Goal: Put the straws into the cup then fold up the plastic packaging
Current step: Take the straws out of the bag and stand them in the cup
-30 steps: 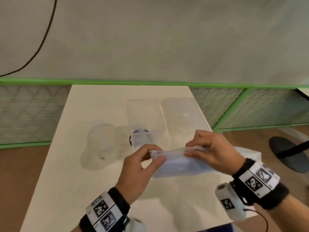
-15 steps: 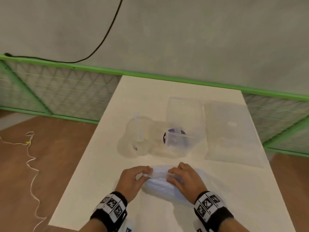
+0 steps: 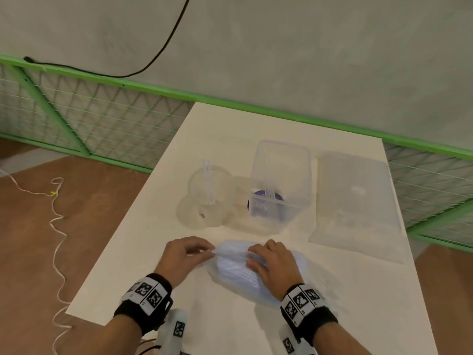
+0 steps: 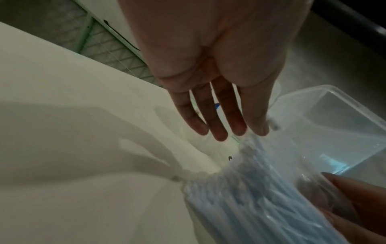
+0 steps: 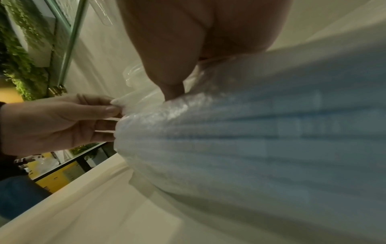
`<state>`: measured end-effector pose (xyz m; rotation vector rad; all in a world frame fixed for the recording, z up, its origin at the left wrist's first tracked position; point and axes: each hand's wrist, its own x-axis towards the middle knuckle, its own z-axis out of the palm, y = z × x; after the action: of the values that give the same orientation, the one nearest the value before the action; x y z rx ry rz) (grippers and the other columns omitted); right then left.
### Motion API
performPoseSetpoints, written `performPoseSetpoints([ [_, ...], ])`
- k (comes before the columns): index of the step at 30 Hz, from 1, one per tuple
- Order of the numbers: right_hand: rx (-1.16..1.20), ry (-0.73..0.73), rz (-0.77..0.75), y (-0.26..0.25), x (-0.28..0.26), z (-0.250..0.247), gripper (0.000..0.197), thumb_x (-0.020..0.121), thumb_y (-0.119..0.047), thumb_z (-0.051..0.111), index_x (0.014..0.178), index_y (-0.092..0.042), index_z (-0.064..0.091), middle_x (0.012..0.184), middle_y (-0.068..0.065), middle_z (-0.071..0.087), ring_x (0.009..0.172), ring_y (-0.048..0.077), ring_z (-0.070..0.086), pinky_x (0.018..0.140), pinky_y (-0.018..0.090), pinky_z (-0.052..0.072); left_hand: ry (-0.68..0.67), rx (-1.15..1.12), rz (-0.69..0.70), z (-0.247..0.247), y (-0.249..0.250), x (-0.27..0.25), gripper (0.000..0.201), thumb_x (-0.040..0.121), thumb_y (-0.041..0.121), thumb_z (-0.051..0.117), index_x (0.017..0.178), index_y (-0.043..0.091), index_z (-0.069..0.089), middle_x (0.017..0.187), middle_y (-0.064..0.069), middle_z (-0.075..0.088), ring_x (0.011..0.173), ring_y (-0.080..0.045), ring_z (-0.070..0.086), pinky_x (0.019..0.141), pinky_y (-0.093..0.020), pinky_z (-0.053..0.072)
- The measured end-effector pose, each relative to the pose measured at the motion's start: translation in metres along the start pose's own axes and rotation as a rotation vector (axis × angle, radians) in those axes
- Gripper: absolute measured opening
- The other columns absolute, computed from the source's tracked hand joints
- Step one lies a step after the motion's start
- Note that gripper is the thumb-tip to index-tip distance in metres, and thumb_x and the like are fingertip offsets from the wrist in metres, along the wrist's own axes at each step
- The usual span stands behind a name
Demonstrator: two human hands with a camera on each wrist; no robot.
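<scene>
Nearest to me, both hands work the clear plastic packaging full of pale blue straws [image 3: 236, 271], which lies on the cream-coloured bench [image 3: 358, 303] close to its near edge. My left hand [image 3: 183, 257] has its grip closed in a pinch on the left end of the bag, thumb and forefinger nipping the crumpled film; the right wrist view shows that pinch plainly, with the other fingers loosely spread below it. My right hand [image 3: 272, 265] lies on top of the bag with fingers bent over its far edge and the thumb pressing into the film, so that grip holds the packaging as well.

Further out, a clear round plastic cup [image 3: 211, 198] stands on the bench to the left with a couple of white straws [image 3: 208, 181] leaning inside it. Just beside it on the right is a clear rectangular plastic tub [image 3: 281, 180] with something purple in its bottom. Right of the tub lies a flat translucent lid [image 3: 355, 201]. Beyond the bench runs a green-framed mesh fence [image 3: 102, 124] under a grey wall.
</scene>
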<state>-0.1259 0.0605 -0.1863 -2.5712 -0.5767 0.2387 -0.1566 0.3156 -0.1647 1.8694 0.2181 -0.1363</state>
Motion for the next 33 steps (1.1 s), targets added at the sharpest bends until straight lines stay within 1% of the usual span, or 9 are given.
performPoseSetpoints([
  [4,-0.005,-0.062,0.049,-0.001,0.0,-0.003,0.041,0.089,-0.058,0.043,0.115,-0.032,0.061,0.092,-0.011,0.044,0.089,0.016,0.047,0.075,0.031,0.033,-0.041,-0.026,-0.01,-0.005,0.012,-0.003,0.02,0.076,0.006,0.08,0.075,0.026,0.079,0.085,0.004,0.077,0.082,-0.014,0.072,0.08,-0.018,0.054],
  [9,-0.068,-0.115,0.166,-0.017,-0.003,-0.018,0.029,0.092,-0.053,0.052,0.119,-0.043,0.055,0.104,-0.015,0.044,0.107,0.011,0.044,0.083,0.035,0.025,-0.123,-0.047,-0.043,-0.01,0.02,-0.005,0.015,0.079,0.011,0.079,0.075,0.024,0.075,0.084,-0.005,0.075,0.082,-0.037,0.067,0.08,-0.044,0.054],
  [13,0.057,0.106,0.168,-0.039,-0.004,-0.026,0.033,0.079,-0.057,0.056,0.11,-0.046,0.058,0.115,-0.023,0.04,0.115,0.0,0.034,0.084,0.032,0.021,-0.089,-0.02,0.066,-0.014,0.026,-0.006,0.02,0.078,0.006,0.078,0.073,0.025,0.073,0.082,0.004,0.074,0.077,-0.02,0.068,0.078,-0.034,0.054],
  [16,0.168,0.268,0.102,-0.066,-0.002,-0.024,0.03,0.079,-0.057,0.058,0.106,-0.044,0.06,0.114,-0.025,0.046,0.116,-0.004,0.037,0.088,0.027,0.026,-0.113,0.009,0.084,-0.017,0.029,-0.007,0.02,0.079,0.006,0.078,0.074,0.026,0.073,0.081,0.006,0.073,0.077,-0.021,0.067,0.079,-0.038,0.053],
  [20,0.155,0.222,0.017,-0.087,0.002,-0.007,0.032,0.086,-0.065,0.051,0.105,-0.042,0.063,0.111,-0.023,0.058,0.112,-0.002,0.045,0.09,0.036,0.03,-0.146,0.046,0.125,-0.023,0.035,-0.012,0.018,0.083,0.009,0.075,0.075,0.026,0.072,0.084,0.006,0.071,0.075,-0.018,0.065,0.076,-0.038,0.051],
  [23,0.213,0.251,0.015,-0.094,0.004,0.002,0.044,0.091,-0.071,0.037,0.095,-0.039,0.067,0.097,-0.021,0.067,0.096,-0.002,0.056,0.085,0.044,0.031,-0.17,0.073,0.173,-0.026,0.04,-0.015,0.012,0.085,0.013,0.073,0.079,0.023,0.073,0.086,0.007,0.071,0.075,-0.017,0.063,0.073,-0.037,0.05],
  [25,0.231,0.296,0.014,-0.097,0.005,0.002,0.039,0.092,-0.066,0.041,0.091,-0.039,0.068,0.092,-0.022,0.068,0.089,-0.004,0.057,0.083,0.044,0.03,-0.175,0.05,0.17,-0.027,0.044,-0.016,0.009,0.084,0.012,0.073,0.08,0.02,0.074,0.086,0.004,0.07,0.073,-0.019,0.063,0.073,-0.037,0.051],
  [29,0.18,0.387,0.058,-0.077,-0.006,-0.01,0.022,0.09,-0.054,0.054,0.085,-0.038,0.069,0.091,-0.024,0.069,0.088,-0.002,0.061,0.077,0.047,0.036,-0.102,-0.007,0.133,-0.033,0.043,-0.017,0.02,0.084,0.005,0.071,0.078,0.024,0.071,0.088,0.004,0.071,0.066,-0.021,0.066,0.07,-0.025,0.051],
  [33,0.089,0.514,0.205,-0.027,-0.033,-0.036,0.02,0.083,-0.054,0.057,0.08,-0.041,0.071,0.085,-0.026,0.07,0.088,0.004,0.066,0.073,0.053,0.046,-0.01,-0.086,0.051,-0.049,0.036,-0.013,0.012,0.084,0.008,0.071,0.082,0.02,0.071,0.083,0.0,0.072,0.064,-0.019,0.068,0.066,-0.021,0.046],
])
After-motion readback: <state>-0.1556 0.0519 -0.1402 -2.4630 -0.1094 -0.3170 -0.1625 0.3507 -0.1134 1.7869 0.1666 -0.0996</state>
